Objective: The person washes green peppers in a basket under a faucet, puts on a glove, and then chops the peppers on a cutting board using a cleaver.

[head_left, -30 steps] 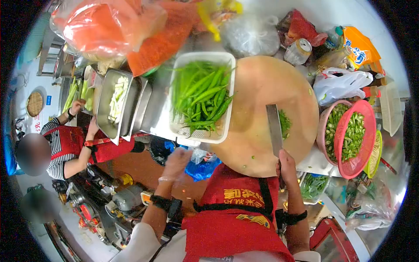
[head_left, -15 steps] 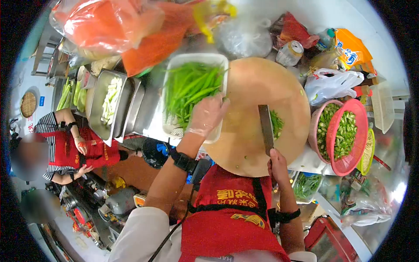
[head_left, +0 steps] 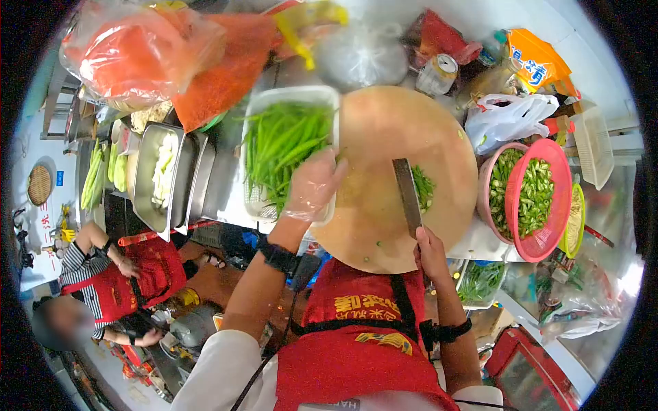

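Observation:
My left hand (head_left: 314,183), in a clear plastic glove, is at the right side of a white basket (head_left: 334,109) and touches the long green chili peppers (head_left: 281,140) in it. Its thumb shows, but most of the fingers are hidden. A cleaver (head_left: 407,195) is in my right hand (head_left: 430,253), whose fingers are wrapped round the handle. The blade stands edge-down over the round cutting board (head_left: 384,123), beside a small pile of cut green peppers (head_left: 423,188). A few green bits lie near the board's front.
On the right, a pink basket (head_left: 548,168) of cut peppers leans on another pink basket (head_left: 488,192). Metal trays (head_left: 175,140) stand at left. Behind the board are plastic bags (head_left: 363,58) and a can (head_left: 436,74). A co-worker in a red apron (head_left: 147,270) is at left.
The view has shifted slightly. My left hand stays at the pepper basket, and the cleaver is still beside the cut pile. The co-worker's arm has moved down from the apron.

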Demonstrator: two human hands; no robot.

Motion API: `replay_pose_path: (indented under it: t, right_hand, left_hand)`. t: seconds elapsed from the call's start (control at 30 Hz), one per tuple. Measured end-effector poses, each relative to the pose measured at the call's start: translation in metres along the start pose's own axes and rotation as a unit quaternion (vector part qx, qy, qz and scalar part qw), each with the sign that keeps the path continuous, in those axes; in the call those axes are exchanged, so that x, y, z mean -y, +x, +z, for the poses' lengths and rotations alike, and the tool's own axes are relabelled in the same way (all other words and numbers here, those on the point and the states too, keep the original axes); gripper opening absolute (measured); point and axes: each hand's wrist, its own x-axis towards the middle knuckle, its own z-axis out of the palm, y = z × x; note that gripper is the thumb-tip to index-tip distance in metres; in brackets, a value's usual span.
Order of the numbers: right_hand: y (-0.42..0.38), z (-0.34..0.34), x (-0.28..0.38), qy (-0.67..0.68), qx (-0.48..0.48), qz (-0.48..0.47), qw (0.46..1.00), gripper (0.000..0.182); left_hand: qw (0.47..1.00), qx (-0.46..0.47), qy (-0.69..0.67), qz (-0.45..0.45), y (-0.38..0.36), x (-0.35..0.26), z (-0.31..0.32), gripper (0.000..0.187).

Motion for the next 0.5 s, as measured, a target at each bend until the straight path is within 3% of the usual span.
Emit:
replay_pose_path:
  t: [0.13, 0.2, 0.23, 0.27, 0.3, 0.43, 0.47, 0.5]
  right_hand:
    - [-0.003, 0.001, 0.006, 0.028, 0.020, 0.006, 0.999, 0.044]
    - [-0.006, 0.004, 0.012, 0.030, 0.000, 0.028, 0.999, 0.042]
    - [-0.006, 0.004, 0.012, 0.032, -0.004, 0.031, 0.999, 0.042]
    - [-0.006, 0.004, 0.012, 0.035, 0.001, 0.036, 0.999, 0.041]
    - [-0.007, 0.004, 0.012, 0.037, 0.006, 0.040, 0.998, 0.041]
    - [-0.004, 0.000, 0.008, 0.021, 0.002, 0.050, 0.999, 0.048]
    - [-0.005, -0.001, 0.012, 0.023, 0.010, 0.055, 0.998, 0.048]
    - [-0.006, -0.001, 0.015, 0.025, 0.018, 0.062, 0.998, 0.047]
  left_hand:
    - [0.998, -0.057, 0.022, 0.033, 0.001, -0.009, -0.014, 0.023]
    - [0.992, -0.117, -0.035, 0.039, -0.007, -0.016, -0.044, 0.017]
    - [0.988, -0.109, -0.105, 0.003, -0.015, -0.024, -0.064, 0.011]
    - [0.967, -0.201, -0.149, 0.040, -0.024, -0.019, -0.068, 0.009]
    - [0.904, -0.221, -0.365, -0.003, -0.034, -0.037, -0.076, 0.005]
    - [0.861, -0.006, -0.503, -0.071, -0.051, -0.040, -0.049, 0.005]
    - [0.900, 0.059, -0.403, -0.154, -0.054, -0.044, -0.036, 0.004]
    - [0.854, 0.094, -0.474, -0.195, -0.062, -0.038, -0.010, 0.005]
